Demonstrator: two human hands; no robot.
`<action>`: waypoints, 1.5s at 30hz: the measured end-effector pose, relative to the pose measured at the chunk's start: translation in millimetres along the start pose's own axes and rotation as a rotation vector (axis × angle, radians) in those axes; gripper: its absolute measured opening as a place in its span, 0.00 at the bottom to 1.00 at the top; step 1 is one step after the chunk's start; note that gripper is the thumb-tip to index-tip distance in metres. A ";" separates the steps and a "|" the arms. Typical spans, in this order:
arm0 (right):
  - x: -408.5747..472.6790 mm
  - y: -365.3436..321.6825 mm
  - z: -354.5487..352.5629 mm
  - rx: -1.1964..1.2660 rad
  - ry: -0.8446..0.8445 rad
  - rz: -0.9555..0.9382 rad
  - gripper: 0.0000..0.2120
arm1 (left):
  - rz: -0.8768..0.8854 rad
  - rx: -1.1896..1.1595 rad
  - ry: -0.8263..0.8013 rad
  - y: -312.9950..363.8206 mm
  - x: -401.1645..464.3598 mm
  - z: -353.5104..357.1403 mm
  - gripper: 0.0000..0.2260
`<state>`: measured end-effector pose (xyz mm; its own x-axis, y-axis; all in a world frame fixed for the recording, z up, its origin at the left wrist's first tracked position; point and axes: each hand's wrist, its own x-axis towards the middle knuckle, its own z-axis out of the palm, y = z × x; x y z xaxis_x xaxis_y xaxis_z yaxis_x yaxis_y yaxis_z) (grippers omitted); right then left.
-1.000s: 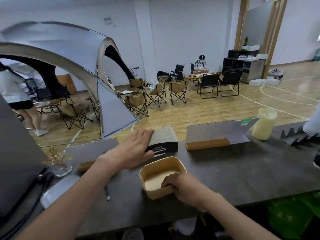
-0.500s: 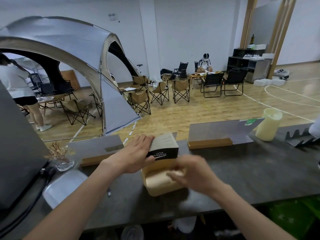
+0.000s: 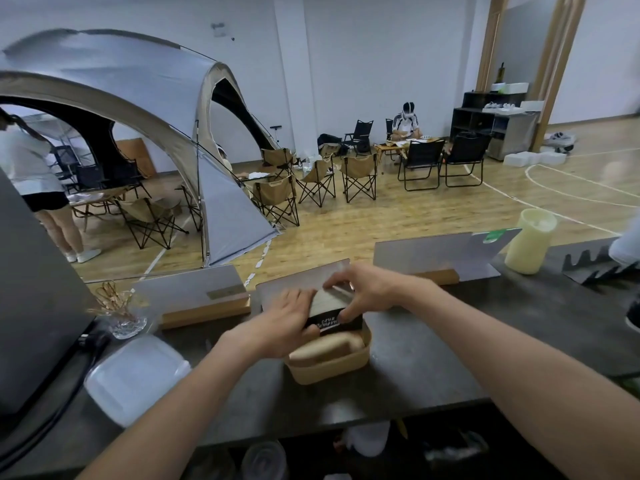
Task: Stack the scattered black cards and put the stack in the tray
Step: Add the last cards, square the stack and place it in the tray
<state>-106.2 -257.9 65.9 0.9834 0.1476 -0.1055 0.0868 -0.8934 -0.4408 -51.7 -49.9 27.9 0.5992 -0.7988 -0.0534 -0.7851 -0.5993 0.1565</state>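
A dark grey surface (image 3: 433, 358) runs across the lower part of the view, with a wooden gym floor, a large grey dome tent (image 3: 114, 109) and folding camp chairs (image 3: 358, 174) behind it. On the surface, near its front edge, sits a tan tray (image 3: 332, 367) with rounded corners, its long axis running left to right and tipping slightly up to the right.

Over the tray's far rim is the stack of black cards (image 3: 334, 311), held on edge: the pale card edges face up and away from the camera, and the black face with white lettering faces the camera. The stack's long axis runs roughly left to right, parallel to the tray. Whether its lower edge touches the tray cannot be told.

The left hand (image 3: 282, 323) grips the stack's left end, thumb on the black front face and fingers over the top. The right hand (image 3: 367, 294) clasps the right end, fingers curled over the top far edge and thumb down on the front. The stack lies between the two hands, pinched from both sides.

To the left lie a clear plastic lid (image 3: 135, 375) and a small glass dish (image 3: 126, 323); a pale yellow cup (image 3: 530, 242) stands far right.
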 end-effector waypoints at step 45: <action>22.7 27.0 98.8 -0.095 0.125 0.197 0.30 | -0.191 -0.097 -0.072 9.3 18.8 53.6 0.29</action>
